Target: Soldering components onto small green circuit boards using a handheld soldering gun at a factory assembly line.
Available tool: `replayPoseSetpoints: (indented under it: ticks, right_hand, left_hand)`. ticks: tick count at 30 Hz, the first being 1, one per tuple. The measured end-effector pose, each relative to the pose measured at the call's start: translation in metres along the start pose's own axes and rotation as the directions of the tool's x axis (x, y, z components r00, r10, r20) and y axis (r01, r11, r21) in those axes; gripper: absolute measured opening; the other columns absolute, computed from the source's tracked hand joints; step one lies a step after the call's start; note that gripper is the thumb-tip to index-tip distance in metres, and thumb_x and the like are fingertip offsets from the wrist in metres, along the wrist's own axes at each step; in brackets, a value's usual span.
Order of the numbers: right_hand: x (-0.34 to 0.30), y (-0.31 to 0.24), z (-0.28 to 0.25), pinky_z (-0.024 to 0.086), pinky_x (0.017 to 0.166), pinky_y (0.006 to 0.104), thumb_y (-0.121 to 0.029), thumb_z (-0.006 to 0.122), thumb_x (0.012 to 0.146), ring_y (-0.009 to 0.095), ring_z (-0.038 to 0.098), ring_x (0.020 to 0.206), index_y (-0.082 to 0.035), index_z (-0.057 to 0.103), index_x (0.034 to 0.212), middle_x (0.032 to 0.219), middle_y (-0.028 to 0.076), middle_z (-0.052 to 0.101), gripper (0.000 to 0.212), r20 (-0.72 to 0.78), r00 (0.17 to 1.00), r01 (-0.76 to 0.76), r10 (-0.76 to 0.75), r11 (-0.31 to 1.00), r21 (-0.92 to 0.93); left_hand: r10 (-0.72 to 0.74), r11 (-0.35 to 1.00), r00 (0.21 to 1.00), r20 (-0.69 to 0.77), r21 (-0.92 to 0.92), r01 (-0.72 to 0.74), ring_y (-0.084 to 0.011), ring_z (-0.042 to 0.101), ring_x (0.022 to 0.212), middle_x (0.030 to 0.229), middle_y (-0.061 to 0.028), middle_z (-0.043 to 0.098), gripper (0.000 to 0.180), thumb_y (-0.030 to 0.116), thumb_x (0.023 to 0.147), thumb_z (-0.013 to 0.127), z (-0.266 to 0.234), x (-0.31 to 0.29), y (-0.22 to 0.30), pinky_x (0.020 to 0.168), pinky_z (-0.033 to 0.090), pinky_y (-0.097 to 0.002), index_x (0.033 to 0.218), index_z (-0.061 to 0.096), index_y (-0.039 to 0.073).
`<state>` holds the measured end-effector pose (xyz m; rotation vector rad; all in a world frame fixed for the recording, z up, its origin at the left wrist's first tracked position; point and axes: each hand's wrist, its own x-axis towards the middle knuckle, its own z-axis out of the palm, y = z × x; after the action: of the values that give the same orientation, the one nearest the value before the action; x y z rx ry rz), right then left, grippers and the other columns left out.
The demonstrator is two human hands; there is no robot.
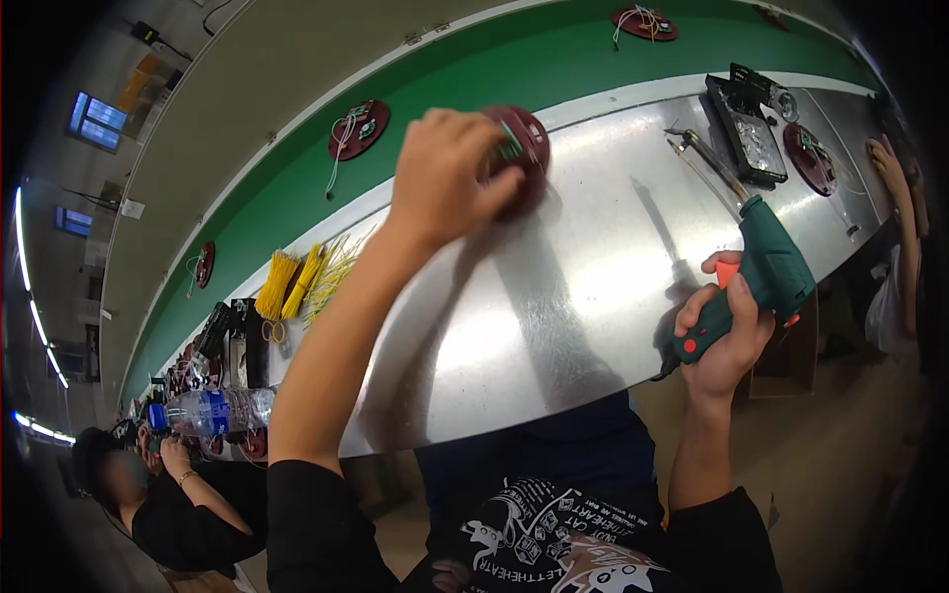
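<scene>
My left hand (450,173) grips a dark red round disc (532,148) by its left side, over the far part of the metal table. Part of a green circuit board shows on the disc; my fingers hide the rest. My right hand (727,336) is wrapped round the handle of a dark green soldering gun (776,262) with a red trigger, near the table's front edge. Its long barrel and thin tip point up and to the left, apart from the disc. One finger lies at the trigger.
A green belt (435,99) behind the metal table (474,336) carries discs with white wires (358,128). Yellow wire bundles (280,285) and a plastic bottle (217,410) are at left. At right are a black box (743,133) and another disc (811,158). People sit at both sides.
</scene>
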<state>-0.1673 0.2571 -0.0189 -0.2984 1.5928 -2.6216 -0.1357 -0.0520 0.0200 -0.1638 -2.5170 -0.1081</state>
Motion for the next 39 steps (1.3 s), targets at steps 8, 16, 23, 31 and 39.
replayPoseSetpoints:
  ticks: [8, 16, 23, 31, 39]
  right_hand:
    - [0.004, 0.0, -0.002, 0.044, 0.04, 0.0275, -0.017, 0.051, 0.097, 0.013, 0.054, 0.049, 0.005, 0.053, 0.113, 0.101, 0.015, 0.058, 0.027, 0.002, 1.0, 0.024, -0.024, 0.999, -0.031]
    - [0.008, -0.002, -0.004, 0.044, 0.04, 0.0283, -0.017, 0.052, 0.096, 0.014, 0.054, 0.048, 0.004, 0.054, 0.112, 0.098, 0.015, 0.06, 0.027, -0.001, 0.998, -0.059, 0.059, 0.998, -0.003]
    - [0.007, -0.003, -0.004, 0.044, 0.041, 0.0286, -0.018, 0.052, 0.096, 0.014, 0.053, 0.048, 0.004, 0.055, 0.111, 0.096, 0.015, 0.06, 0.026, -0.01, 0.999, -0.051, 0.051, 0.999, -0.005]
    - [0.003, 0.004, -0.001, 0.043, 0.04, 0.0277, -0.019, 0.053, 0.097, 0.014, 0.052, 0.047, 0.004, 0.055, 0.109, 0.095, 0.014, 0.06, 0.025, -0.012, 1.0, -0.023, 0.022, 0.997, -0.067]
    - [0.004, 0.007, -0.004, 0.039, 0.04, 0.0266, -0.023, 0.052, 0.1, 0.011, 0.049, 0.048, 0.002, 0.056, 0.109, 0.091, 0.011, 0.06, 0.027, 0.021, 0.999, -0.031, 0.033, 0.994, -0.108]
  left_hand:
    - [-0.564, 0.794, 0.825, 0.029, 0.296, 0.532, -0.0389, 0.057, 0.12, 0.122, -0.0193, 0.067, 0.045, 0.043, 0.087, 0.07, 0.015, 0.011, -0.129, 0.103, 0.043, -0.0482, 0.113, 0.073, 0.007]
    - [-0.961, 0.262, 0.275, -0.033, 0.219, 0.94, -0.0408, 0.052, 0.127, 0.131, -0.0182, 0.063, 0.071, 0.057, 0.079, 0.075, 0.036, 0.013, -0.167, 0.106, 0.039, -0.0534, 0.127, 0.065, 0.005]
    - [-0.965, 0.223, 0.251, -0.078, 0.262, 0.939, -0.0396, 0.056, 0.125, 0.126, -0.0189, 0.068, 0.073, 0.06, 0.076, 0.076, 0.035, 0.027, -0.165, 0.106, 0.038, -0.0527, 0.122, 0.069, 0.004]
    - [-0.54, 0.791, 0.839, -0.064, -0.379, 0.48, -0.0311, 0.072, 0.095, 0.105, -0.0196, 0.073, 0.066, 0.05, 0.071, 0.084, -0.043, 0.039, -0.059, 0.084, 0.056, -0.0359, 0.11, 0.074, -0.002]
    - [-0.248, 0.941, 0.902, 0.354, -0.134, 0.312, -0.0333, 0.066, 0.086, 0.1, -0.0144, 0.064, 0.061, 0.04, 0.066, 0.084, -0.08, -0.067, 0.08, 0.074, 0.054, -0.0386, 0.109, 0.07, -0.001]
